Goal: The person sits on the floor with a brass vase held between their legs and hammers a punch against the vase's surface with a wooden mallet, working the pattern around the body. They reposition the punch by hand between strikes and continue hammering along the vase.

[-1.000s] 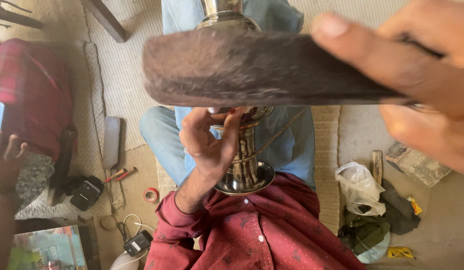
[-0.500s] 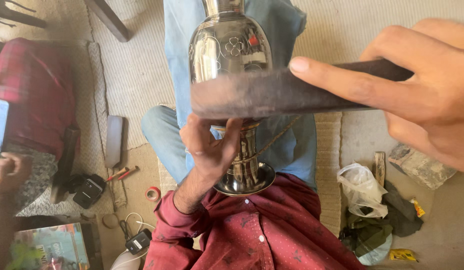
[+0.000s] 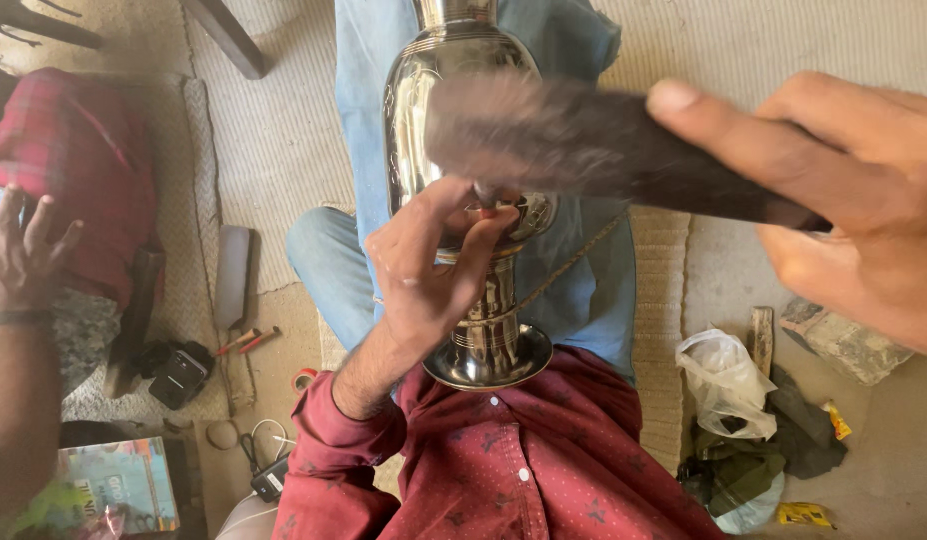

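A shiny engraved metal vase (image 3: pixel 453 130) with a flared foot rests against my lap, over blue trousers and a dark red shirt. My left hand (image 3: pixel 428 265) pinches a small thing against the vase's lower body, just above the stem; what it pinches is too small to tell. My right hand (image 3: pixel 843 190), close to the camera at the right, grips a long dark wooden tool (image 3: pixel 583 140). Its blurred end lies across the vase's body, right above my left fingers.
Another person's hand (image 3: pixel 23 250) and forearm show at the left edge, near red cloth (image 3: pixel 78 170). A flat blade (image 3: pixel 231 275), small red-handled tools, a black device and a book lie on the floor left. A white plastic bag (image 3: pixel 728 385) and rags lie right.
The dark tool in my right hand has swept downward and rightward across the vase, uncovering its upper body. My left hand stays on the lower body. The other person's hand has lifted.
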